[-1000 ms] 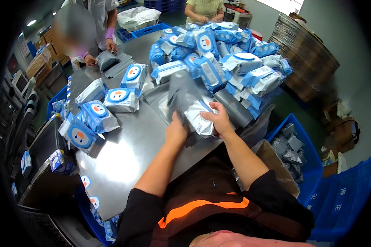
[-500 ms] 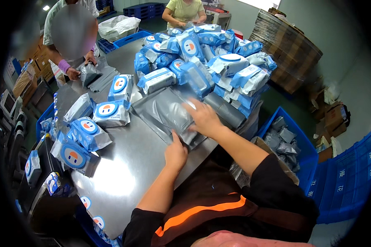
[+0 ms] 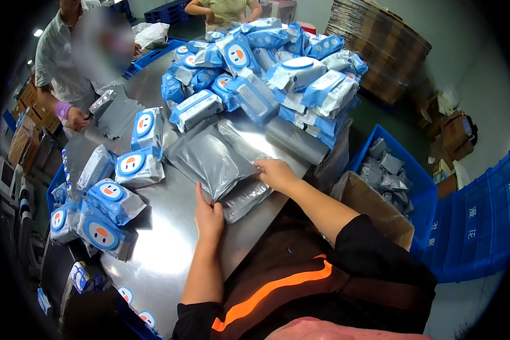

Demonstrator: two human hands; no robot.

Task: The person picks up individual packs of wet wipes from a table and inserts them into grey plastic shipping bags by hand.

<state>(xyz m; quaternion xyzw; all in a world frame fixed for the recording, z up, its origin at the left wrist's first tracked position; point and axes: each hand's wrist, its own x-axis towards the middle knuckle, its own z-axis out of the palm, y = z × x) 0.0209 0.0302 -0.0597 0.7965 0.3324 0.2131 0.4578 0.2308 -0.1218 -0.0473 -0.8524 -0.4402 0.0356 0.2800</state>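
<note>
A grey plastic mailing bag (image 3: 209, 156) lies on the metal table in front of me, its film creased and slightly raised. My left hand (image 3: 209, 220) pinches its near corner between thumb and fingers, the index finger stretched along the edge. At the right corner, my right hand (image 3: 277, 174) grips the bag's edge with its fingers closed. Another shiny grey plastic piece (image 3: 245, 201) shows beneath, between my hands. Beyond the right hand lies a roll of grey bags (image 3: 296, 140). What the bag contains, if anything, is hidden.
Blue-and-white wipes packs (image 3: 297, 73) are heaped at the far side; several more packs (image 3: 116, 198) lie left. A blue crate (image 3: 422, 195) of grey parcels stands right, beside an open carton (image 3: 371, 212). Across the table are two people, one near grey bags (image 3: 116, 116).
My right hand has gone from lying over the bag to gripping its right corner. The grey piece underneath now shows. The person at the far left has let go of a grey bag.
</note>
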